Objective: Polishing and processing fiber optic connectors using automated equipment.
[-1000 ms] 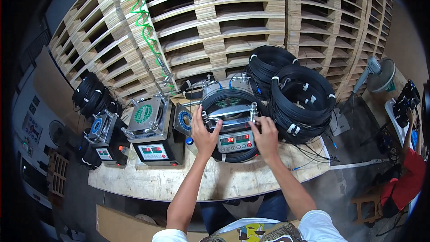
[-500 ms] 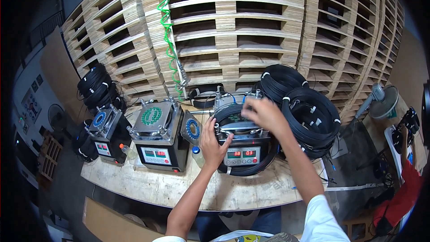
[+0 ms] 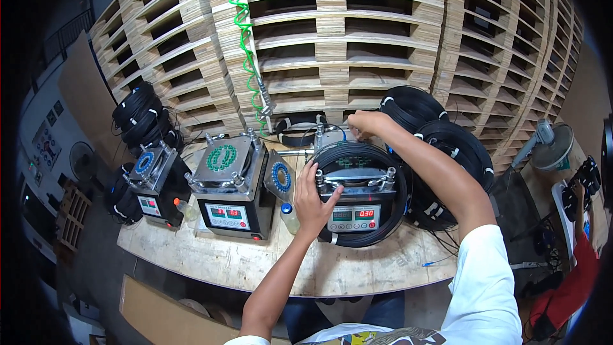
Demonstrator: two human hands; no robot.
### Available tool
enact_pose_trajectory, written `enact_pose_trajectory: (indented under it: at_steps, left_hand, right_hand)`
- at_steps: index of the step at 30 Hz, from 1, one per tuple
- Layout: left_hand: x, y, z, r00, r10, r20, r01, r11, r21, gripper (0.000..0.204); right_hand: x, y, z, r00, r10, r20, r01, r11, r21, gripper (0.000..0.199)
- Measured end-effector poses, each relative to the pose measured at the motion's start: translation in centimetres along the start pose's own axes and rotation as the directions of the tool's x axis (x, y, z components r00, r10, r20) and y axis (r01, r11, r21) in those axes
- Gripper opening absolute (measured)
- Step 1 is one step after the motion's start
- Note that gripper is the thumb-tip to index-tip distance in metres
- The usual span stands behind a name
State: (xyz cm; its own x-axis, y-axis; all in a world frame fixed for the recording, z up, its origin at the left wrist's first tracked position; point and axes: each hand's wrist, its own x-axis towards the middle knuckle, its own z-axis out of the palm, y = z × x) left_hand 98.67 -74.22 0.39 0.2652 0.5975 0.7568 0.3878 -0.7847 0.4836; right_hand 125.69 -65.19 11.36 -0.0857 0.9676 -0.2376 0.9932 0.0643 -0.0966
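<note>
A polishing machine (image 3: 355, 219) with red digital displays stands in front of me, a large coil of black cable (image 3: 405, 182) looped around it. My left hand (image 3: 313, 204) lies against the machine's left side and the coil, fingers stretched upward and thumb out beside the near left clamp post (image 3: 320, 177). Over the machine's far right corner is my right hand (image 3: 365, 125), its fingers curled closed. What they hold is hidden. The far left clamp post (image 3: 319, 131) and a top plate with green connectors (image 3: 352, 161) show between my hands.
Two similar machines (image 3: 228, 182) (image 3: 152, 182) stand to the left on the wooden table (image 3: 217, 265). A blue-capped bottle (image 3: 288, 217) and an orange-capped bottle (image 3: 185, 209) are between them. Black cable coils (image 3: 454, 153) crowd the right. Stacked pallets (image 3: 329, 45) rise behind; a fan (image 3: 552, 142) is far right.
My right hand has moved away from me, from above the top plate to the far right corner. My left hand stays at the machine's left side. The machine's display reading has changed.
</note>
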Motion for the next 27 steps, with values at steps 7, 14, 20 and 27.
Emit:
enact_pose_trajectory:
  at_steps: [7, 14, 20, 27]
  left_hand:
    - [0.1, 0.1, 0.0, 1.000, 0.018, -0.009, -0.018, 1.000, 0.012, 0.075]
    - [1.0, 0.2, -0.9, 0.998, 0.055, -0.035, -0.058, 0.994, -0.090, 0.061]
    - [13.2, 2.5, -1.0, 0.884, 0.419, 0.209, -0.422, 0.906, -0.034, 0.011]
    - [21.2, 0.4, 7.5, 0.483, 0.095, 0.871, -0.621, 0.737, 0.265, 0.020]
  right_hand:
    - [0.1, 0.0, -0.6, 0.998, -0.053, 0.030, 0.055, 0.997, -0.059, 0.020]
    - [-1.8, 1.4, -1.8, 0.991, 0.058, 0.118, -0.090, 0.954, 0.287, 0.024]
    - [-6.3, 2.9, 1.3, 0.963, -0.018, -0.270, 0.095, 0.957, 0.275, 0.023]
    - [-7.0, -1.1, 4.9, 0.799, 0.088, -0.595, 0.034, 0.981, 0.190, 0.017]
